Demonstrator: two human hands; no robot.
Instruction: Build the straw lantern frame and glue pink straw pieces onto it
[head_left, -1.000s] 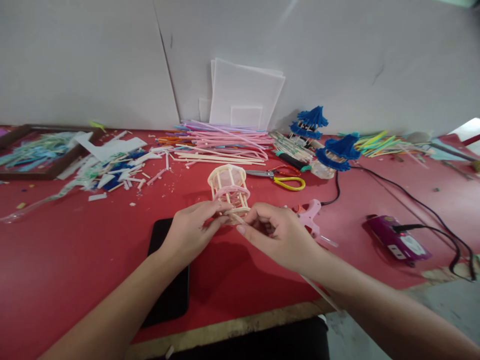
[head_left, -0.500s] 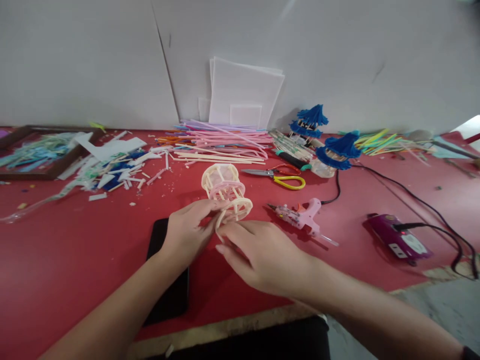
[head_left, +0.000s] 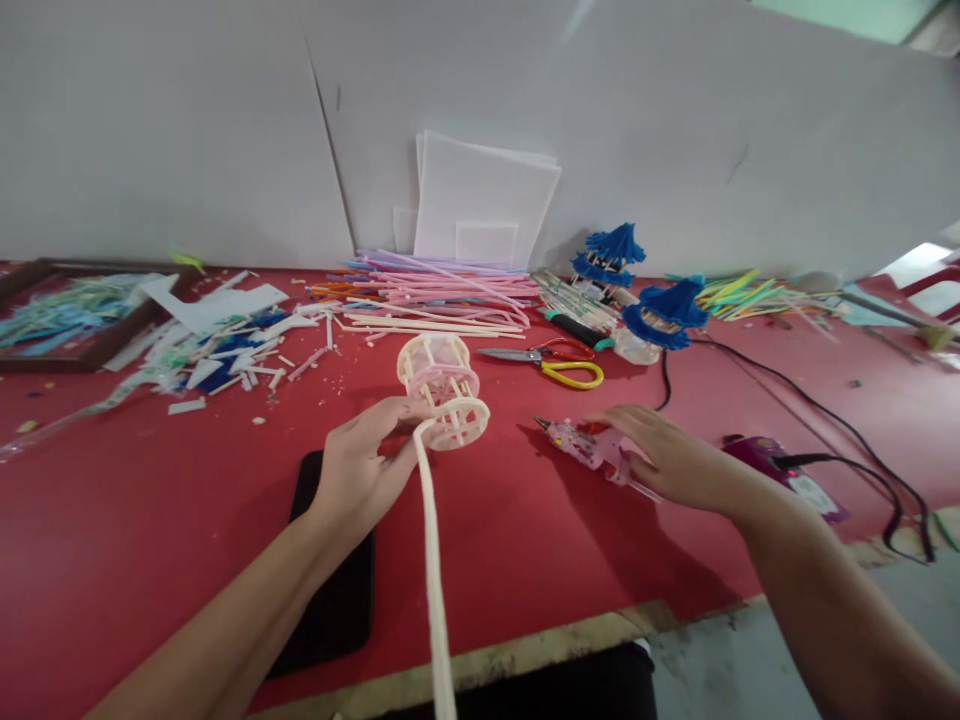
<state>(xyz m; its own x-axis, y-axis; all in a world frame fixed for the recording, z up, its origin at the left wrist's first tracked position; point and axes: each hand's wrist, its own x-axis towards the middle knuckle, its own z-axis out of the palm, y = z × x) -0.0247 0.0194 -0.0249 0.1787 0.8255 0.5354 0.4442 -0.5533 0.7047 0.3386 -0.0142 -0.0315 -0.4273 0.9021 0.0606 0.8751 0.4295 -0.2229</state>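
My left hand [head_left: 360, 468] is closed on a small cream and pink cage made of straws [head_left: 441, 390], tilted on the red table [head_left: 150, 520]. A long cream straw [head_left: 433, 580] runs from the cage's lower ring toward me. My right hand [head_left: 670, 462] lies with fingers stretched out over the handle of a pink glue gun [head_left: 581, 445], touching it, with no closed grip.
A black phone [head_left: 330, 590] lies under my left forearm. Yellow-handled scissors [head_left: 555, 365], a pile of pink and cream straws [head_left: 442, 295], blue tasselled straw models [head_left: 645, 300], straw scraps [head_left: 217, 345], a purple power strip [head_left: 795, 480] with black cables and a brown tray [head_left: 67, 320] surround the work.
My right hand left the cage and moved right onto the glue gun. The long cream straw now hangs free from the cage. My left hand keeps the cage, tilted more.
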